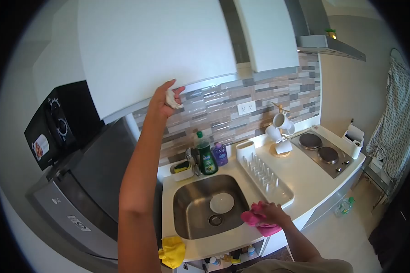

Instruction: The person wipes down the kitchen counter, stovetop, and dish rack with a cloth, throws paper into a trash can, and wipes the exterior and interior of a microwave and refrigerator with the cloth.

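Note:
My left hand is raised to the lower edge of the white cabinet door. A crumpled white wad, tissue or cloth, is tucked in its curled fingers, and the thumb and index finger reach to the door's edge. Down at the sink's right side, my right hand grips a bunched pink cloth that drapes over the counter's front edge. Near it is the steel sink, with a white plate lying inside. A yellow cloth hangs at the front left of the counter.
Behind the sink stand a green dish soap bottle, a purple bottle and a sponge. To the right are a white drying rack, a mug tree and a two-plate cooktop. A fridge and microwave stand left.

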Motion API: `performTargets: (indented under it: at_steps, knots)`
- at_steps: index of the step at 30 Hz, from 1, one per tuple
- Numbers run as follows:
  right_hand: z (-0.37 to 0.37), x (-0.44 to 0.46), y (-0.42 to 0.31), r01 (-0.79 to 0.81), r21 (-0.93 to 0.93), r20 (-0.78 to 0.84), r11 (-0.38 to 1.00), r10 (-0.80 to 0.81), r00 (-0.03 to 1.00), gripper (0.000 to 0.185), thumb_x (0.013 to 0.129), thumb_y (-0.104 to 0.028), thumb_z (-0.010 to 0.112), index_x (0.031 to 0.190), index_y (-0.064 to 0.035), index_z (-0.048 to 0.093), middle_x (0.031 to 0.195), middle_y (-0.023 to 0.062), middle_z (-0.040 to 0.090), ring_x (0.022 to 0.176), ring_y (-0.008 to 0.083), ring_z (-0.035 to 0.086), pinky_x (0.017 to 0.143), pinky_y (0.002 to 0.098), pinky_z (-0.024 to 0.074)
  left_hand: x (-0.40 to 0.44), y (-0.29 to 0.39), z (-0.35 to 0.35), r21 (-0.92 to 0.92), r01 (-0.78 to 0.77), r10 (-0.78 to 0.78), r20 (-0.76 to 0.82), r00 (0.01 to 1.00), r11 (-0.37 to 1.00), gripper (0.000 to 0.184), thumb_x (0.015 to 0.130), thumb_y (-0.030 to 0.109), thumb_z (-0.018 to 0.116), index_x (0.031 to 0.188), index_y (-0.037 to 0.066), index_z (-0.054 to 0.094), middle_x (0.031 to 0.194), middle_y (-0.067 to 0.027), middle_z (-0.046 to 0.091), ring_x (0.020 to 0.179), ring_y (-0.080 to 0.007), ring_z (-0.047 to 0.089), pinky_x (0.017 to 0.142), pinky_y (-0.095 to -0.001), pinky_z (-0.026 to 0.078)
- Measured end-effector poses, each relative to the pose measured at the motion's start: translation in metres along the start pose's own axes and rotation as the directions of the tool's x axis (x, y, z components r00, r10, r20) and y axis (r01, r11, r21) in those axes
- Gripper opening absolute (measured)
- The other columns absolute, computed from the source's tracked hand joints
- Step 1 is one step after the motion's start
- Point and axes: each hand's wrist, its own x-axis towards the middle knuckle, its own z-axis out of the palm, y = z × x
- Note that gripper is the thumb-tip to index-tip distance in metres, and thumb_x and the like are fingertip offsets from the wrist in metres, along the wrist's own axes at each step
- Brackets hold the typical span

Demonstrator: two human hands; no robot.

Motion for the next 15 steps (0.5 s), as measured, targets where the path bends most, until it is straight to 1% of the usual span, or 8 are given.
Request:
performTargets:
  at_steps: [1,3,5,6,7,9,11,15]
  knots:
    - [-0.037,0.017,0.001,-0.085,0.100,0.350,0.991,0.045,0.936,0.052,0.075,-0.053,0.062,0.117,-0.0214,0.059,0.122,0.0115,0.053,0.103,0.0378,0.055,0.088,0.0509,0.0418,0.005,0.005,0.005,-0.132,0.037,-0.036,0.008,0.999,0.991,0.035,0.077,0.023,0.069,0.103,0.006,0.052,0.100,-0.0211,0.057,0.049,-0.0110,0.041,0.042,-0.0212,0.037]
    - [-0.065,0.040,0.017,0.109,0.367,-0.175,0.924,-0.046,0.983,0.049,0.076,-0.049,0.064,0.114,-0.0171,0.061,0.115,0.0118,0.058,0.102,0.0348,0.057,0.089,0.0449,0.0431,0.012,0.008,0.015,-0.252,0.082,-0.078,0.024,0.997,0.964,0.040,0.074,0.024,0.071,0.104,0.007,0.051,0.099,-0.0238,0.055,0.049,-0.0110,0.042,0.041,-0.0213,0.036]
    - [-0.125,0.070,0.022,0.193,0.412,-0.380,0.890,-0.024,0.925,0.045,0.078,-0.039,0.066,0.112,-0.0086,0.061,0.104,0.0148,0.062,0.097,0.0303,0.059,0.084,0.0361,0.0461,0.015,0.005,0.022,-0.241,0.057,-0.064,-0.022,0.998,0.969,0.042,0.072,0.028,0.073,0.102,0.007,0.052,0.095,-0.0253,0.053,0.049,-0.0111,0.042,0.040,-0.0208,0.035]
    - [-0.159,0.086,0.024,-0.018,0.555,-0.296,0.831,0.217,0.930,0.047,0.080,-0.038,0.066,0.113,-0.0049,0.059,0.105,0.0142,0.063,0.091,0.0224,0.061,0.078,0.0303,0.0478,0.020,0.005,0.019,-0.266,0.067,-0.068,0.006,0.998,0.962,0.043,0.071,0.031,0.073,0.101,0.007,0.052,0.089,-0.0220,0.054,0.048,-0.0109,0.041,0.040,-0.0200,0.033]
    - [-0.180,0.107,0.025,0.459,0.685,-0.646,0.566,0.178,0.743,0.051,0.083,-0.039,0.063,0.116,-0.0020,0.056,0.100,0.0117,0.063,0.084,0.0152,0.061,0.072,0.0266,0.0481,0.019,0.007,0.019,-0.268,0.066,-0.065,0.011,0.998,0.961,0.043,0.071,0.031,0.073,0.101,0.007,0.052,0.089,-0.0220,0.054,0.048,-0.0109,0.041,0.040,-0.0200,0.033]
    - [-0.245,0.142,0.041,0.395,0.906,-0.333,-0.153,0.321,0.887,0.066,0.086,-0.045,0.059,0.128,0.0027,0.040,0.112,0.0156,0.056,0.094,0.0214,0.058,0.075,0.0336,0.0509,0.008,0.003,0.016,-0.238,0.030,-0.029,0.010,1.000,0.971,0.041,0.072,0.031,0.071,0.101,0.008,0.053,0.083,-0.0202,0.056,0.048,-0.0104,0.041,0.039,-0.0202,0.033]
    - [-0.297,0.173,0.052,0.281,0.776,-0.153,-0.564,0.263,0.953,0.072,0.084,-0.047,0.061,0.128,0.0036,0.035,0.123,0.0217,0.044,0.104,0.0283,0.052,0.079,0.0390,0.0513,-0.020,0.004,0.028,-0.222,-0.015,0.014,-0.008,1.000,0.975,0.044,0.074,0.035,0.068,0.099,0.003,0.052,0.074,-0.0163,0.056,0.044,-0.0102,0.039,0.038,-0.0209,0.032]
    - [-0.334,0.209,0.063,0.281,0.672,-0.172,-0.685,0.224,0.959,0.077,0.078,-0.040,0.070,0.124,0.0057,0.029,0.119,0.0227,0.041,0.108,0.0320,0.048,0.092,0.0420,0.0458,-0.072,0.012,0.020,-0.149,0.021,-0.025,-0.026,0.999,0.989,0.052,0.077,0.044,0.065,0.089,-0.006,0.056,0.066,-0.0127,0.057,0.036,-0.0110,0.036,0.036,-0.0226,0.033]
